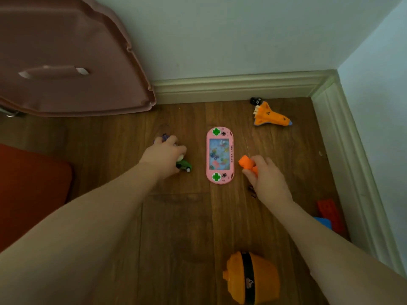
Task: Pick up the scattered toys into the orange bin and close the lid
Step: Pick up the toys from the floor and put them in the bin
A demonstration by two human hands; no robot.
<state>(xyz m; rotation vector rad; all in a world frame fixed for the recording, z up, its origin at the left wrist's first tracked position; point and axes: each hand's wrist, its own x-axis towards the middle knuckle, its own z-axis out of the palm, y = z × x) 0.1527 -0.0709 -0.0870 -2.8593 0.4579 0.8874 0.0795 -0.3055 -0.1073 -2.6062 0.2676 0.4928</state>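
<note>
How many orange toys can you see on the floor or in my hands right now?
3: a small orange toy gripped in the right hand, the shuttle near the corner, and a round orange toy at bottom. Others may be hidden.

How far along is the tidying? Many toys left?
Early. No toy shows as binned. The left hand grips a green car, the right hand an orange toy. On the floor: the pink game, shuttle, orange top, bricks.
</note>
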